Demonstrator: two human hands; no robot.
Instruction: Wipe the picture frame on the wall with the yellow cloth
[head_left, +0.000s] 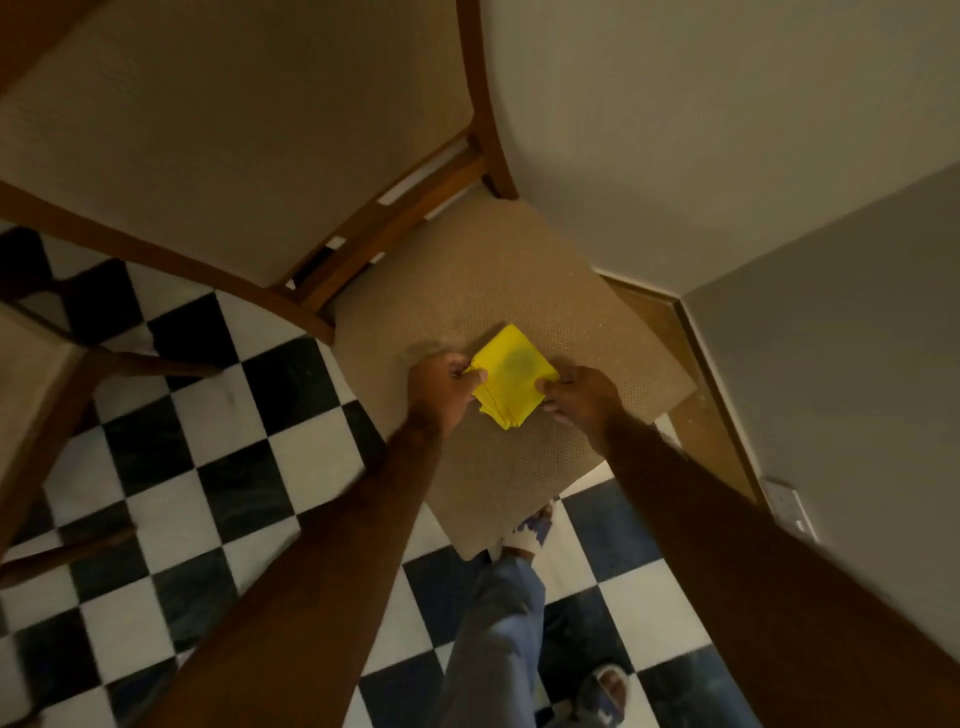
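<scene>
Yellow cloth (511, 375), folded, over chair seat (597, 312); left hand (441, 387) and right hand (582, 395) pinch opposite edges, seemingly lifted slightly.

One head-worn wide-angle view looks steeply down from above, near the chair seat (498, 312), with checkered floor (208, 467) and wall corner (685, 301) around.

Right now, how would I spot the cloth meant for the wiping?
Find the wooden chair against the wall, then its tan woven seat. Above the seat, the left hand and right hand pinch a folded yellow cloth between them. It is the only bright yellow thing here.
</scene>
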